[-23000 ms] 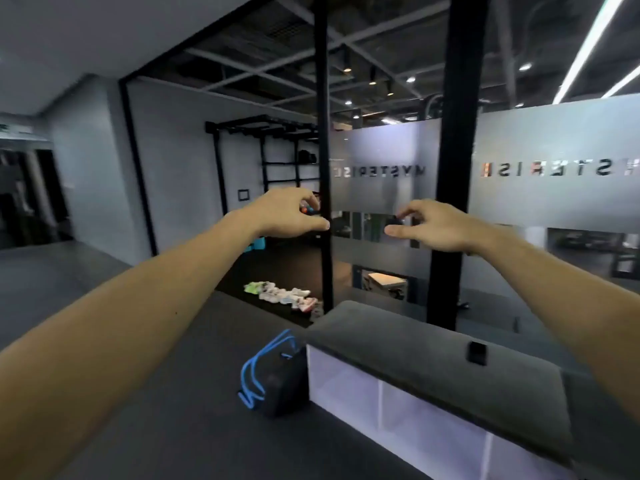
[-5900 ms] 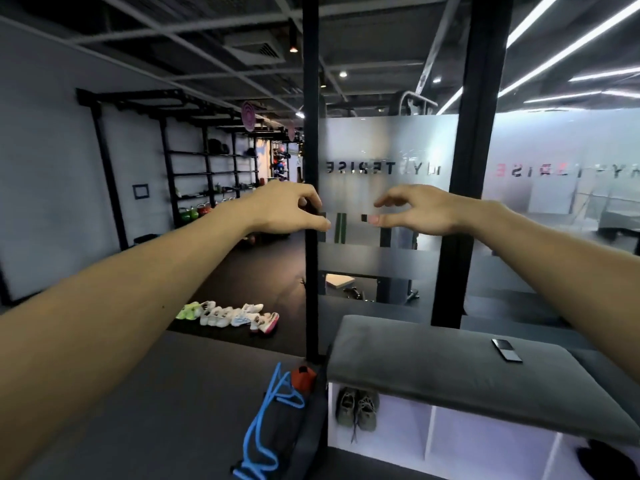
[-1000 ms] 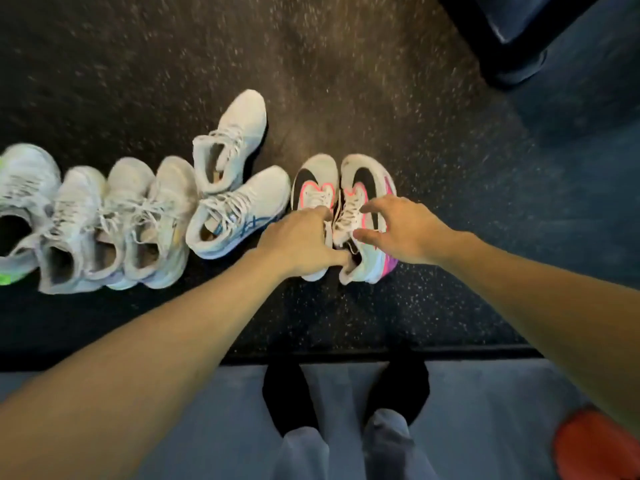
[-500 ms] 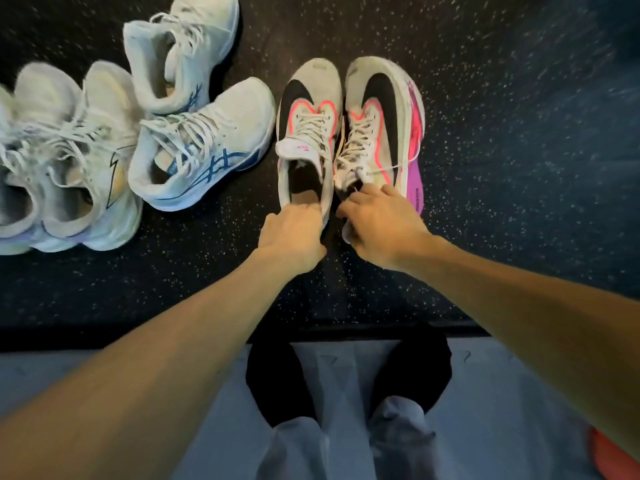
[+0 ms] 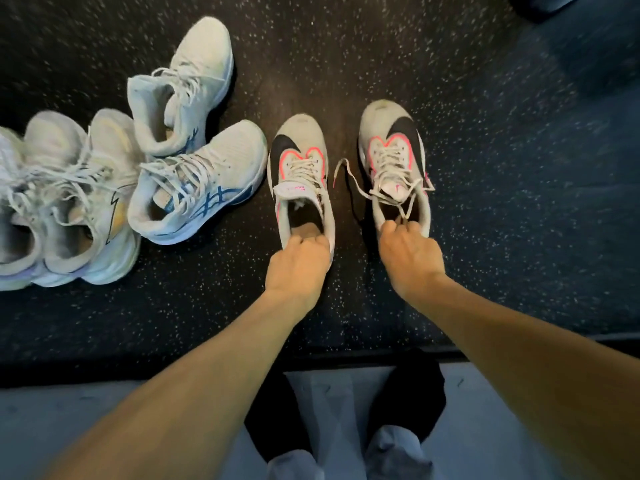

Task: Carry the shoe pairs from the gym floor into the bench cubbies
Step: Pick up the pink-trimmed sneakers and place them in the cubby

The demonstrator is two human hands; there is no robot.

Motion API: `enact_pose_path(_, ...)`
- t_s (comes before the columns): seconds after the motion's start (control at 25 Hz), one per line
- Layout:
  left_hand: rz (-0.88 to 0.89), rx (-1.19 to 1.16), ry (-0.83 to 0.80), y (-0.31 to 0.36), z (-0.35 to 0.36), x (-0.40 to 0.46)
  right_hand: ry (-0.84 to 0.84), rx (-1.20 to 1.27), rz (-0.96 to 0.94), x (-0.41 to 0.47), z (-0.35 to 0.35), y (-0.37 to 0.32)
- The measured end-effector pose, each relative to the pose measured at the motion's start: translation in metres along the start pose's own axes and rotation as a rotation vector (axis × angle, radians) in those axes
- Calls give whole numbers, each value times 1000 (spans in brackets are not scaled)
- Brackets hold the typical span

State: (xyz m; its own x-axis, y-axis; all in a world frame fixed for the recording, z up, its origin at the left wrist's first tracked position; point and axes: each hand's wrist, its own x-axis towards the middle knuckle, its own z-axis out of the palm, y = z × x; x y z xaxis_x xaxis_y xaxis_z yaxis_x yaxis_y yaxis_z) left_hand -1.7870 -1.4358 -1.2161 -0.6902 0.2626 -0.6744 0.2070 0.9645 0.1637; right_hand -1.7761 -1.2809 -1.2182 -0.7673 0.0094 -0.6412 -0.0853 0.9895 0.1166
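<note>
A pair of white shoes with black and pink markings is over the dark speckled gym floor (image 5: 502, 202). My left hand (image 5: 298, 268) grips the heel of the left shoe (image 5: 299, 174). My right hand (image 5: 408, 258) grips the heel of the right shoe (image 5: 394, 157), whose loose laces trail to the left. The two shoes are apart from each other, toes pointing away from me. The bench cubbies are out of view.
White shoes with blue stripes (image 5: 194, 181) lie just left of the held pair, one (image 5: 187, 84) behind the other. More pale shoes (image 5: 76, 199) crowd the left edge. My black-socked feet (image 5: 273, 420) stand on grey flooring (image 5: 69, 417) behind a black threshold strip.
Both hands have closed on the heels of the black-and-pink shoes. The shoes, side by side before, are now spread apart and seem raised off the floor.
</note>
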Motion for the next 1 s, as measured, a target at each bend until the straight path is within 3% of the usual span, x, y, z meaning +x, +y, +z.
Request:
enact_pose_path(0.36, 90, -28, 178, 18, -129, -39, 37, 341, -24, -33, -129, 24)
enact_pose_path(0.64, 130, -17, 351, 24, -319, -113, 337, 352, -82, -106, -313, 51)
enact_pose_path(1.0, 245, 82, 722, 57, -596, -303, 735, 413, -115, -293, -599, 87)
